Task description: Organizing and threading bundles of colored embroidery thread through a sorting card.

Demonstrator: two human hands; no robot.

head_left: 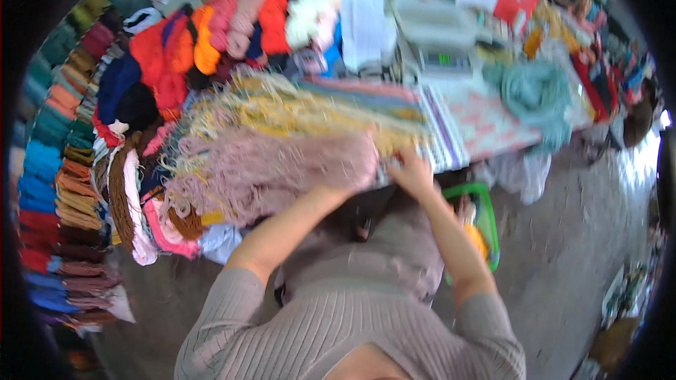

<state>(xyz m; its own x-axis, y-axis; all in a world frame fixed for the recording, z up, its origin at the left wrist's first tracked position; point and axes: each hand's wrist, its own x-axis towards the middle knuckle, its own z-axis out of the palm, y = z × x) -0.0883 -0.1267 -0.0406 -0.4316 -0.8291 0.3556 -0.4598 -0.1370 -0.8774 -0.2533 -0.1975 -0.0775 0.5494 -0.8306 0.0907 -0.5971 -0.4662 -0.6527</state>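
Observation:
A thick bundle of dusty-pink yarn (282, 165) lies along the table's near edge, its loose strands spreading to the left. My left hand (358, 179) is at the bundle's right end and appears to grip it; yarn covers most of the fingers. Just to the right, my right hand (414, 170) has its fingers bent together beside the ends of the yellow yarn (310, 116). Whatever is between those fingertips is too blurred to make out. The yellow strands lie behind the pink bundle, with blue-grey and pink strands (366, 89) farther back.
Behind stand bright skeins, among them a red skein (274, 20) and an orange skein (205, 41). A digital scale (443, 60) and teal yarn (539, 91) are at the right. A green basket (486, 225) sits below the table edge. Hanks fill a rack (53, 190) at left.

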